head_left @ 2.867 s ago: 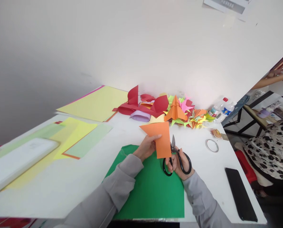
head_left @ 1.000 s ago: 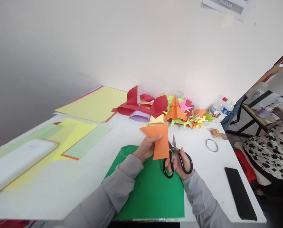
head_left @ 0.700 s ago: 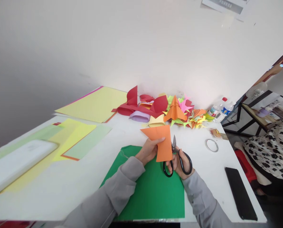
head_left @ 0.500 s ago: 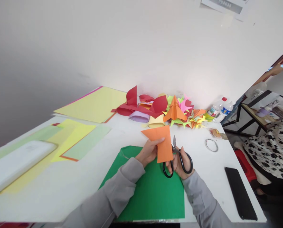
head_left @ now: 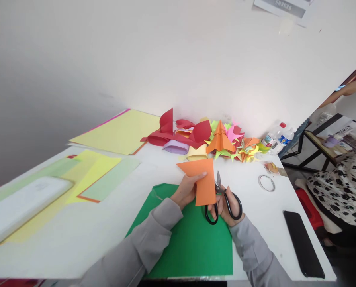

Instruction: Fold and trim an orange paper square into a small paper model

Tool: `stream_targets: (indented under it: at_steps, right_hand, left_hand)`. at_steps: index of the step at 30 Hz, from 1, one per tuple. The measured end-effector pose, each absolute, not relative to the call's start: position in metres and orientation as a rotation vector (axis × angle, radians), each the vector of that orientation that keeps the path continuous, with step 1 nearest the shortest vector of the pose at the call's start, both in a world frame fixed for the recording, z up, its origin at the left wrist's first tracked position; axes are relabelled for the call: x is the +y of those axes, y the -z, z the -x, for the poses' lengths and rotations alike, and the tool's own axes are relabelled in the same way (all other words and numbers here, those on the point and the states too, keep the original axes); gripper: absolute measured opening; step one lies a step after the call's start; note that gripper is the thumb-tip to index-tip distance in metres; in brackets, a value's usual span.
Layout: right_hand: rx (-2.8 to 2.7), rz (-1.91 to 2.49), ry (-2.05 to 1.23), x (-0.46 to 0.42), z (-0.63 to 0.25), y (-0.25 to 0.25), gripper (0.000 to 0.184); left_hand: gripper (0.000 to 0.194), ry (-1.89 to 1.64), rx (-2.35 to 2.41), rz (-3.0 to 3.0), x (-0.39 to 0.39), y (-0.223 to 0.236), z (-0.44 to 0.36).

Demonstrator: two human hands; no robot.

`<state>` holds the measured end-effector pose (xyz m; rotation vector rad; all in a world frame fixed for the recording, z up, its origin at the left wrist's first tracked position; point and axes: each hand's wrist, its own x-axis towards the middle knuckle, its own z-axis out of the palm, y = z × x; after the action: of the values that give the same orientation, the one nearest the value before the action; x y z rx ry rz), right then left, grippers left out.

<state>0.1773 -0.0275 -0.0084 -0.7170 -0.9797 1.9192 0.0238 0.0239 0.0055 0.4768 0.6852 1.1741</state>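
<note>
My left hand (head_left: 186,190) pinches a piece of orange paper (head_left: 206,187), its thumb lying across the front. The paper has a pointed upper left corner and a straight lower part. In my right hand (head_left: 226,209) is a pair of scissors (head_left: 237,207) with black loop handles, fingers through the loops. The blades are parted; one points up beside the paper's right edge and the other is partly hidden behind the paper. Under both hands lies a green sheet of paper (head_left: 196,247) on the white table.
Folded paper shapes, including an orange plane (head_left: 221,139) and red loops (head_left: 200,133), are heaped by the wall. Two plastic bottles (head_left: 284,139), a tape roll (head_left: 266,183) and a black phone (head_left: 303,244) are at right. Yellow sheets (head_left: 118,129) and a white box (head_left: 25,207) lie left. Another person sits at right.
The orange paper and my left hand have shifted slightly down, tilting a little along the way. The scissors stay parted beside the paper. At far right, a person's arm has moved, a phone now in its hand.
</note>
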Motion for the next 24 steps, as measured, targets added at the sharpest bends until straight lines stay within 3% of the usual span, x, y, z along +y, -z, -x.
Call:
stream_targets:
  at_steps: [24]
  right_hand:
    - [-0.99, 0.633, -1.824, -0.0261, -0.1729, 0.0096, 0.059]
  left_hand:
    - [0.031, -1.27, 0.755, -0.395, 0.0233, -0.0063, -0.0277]
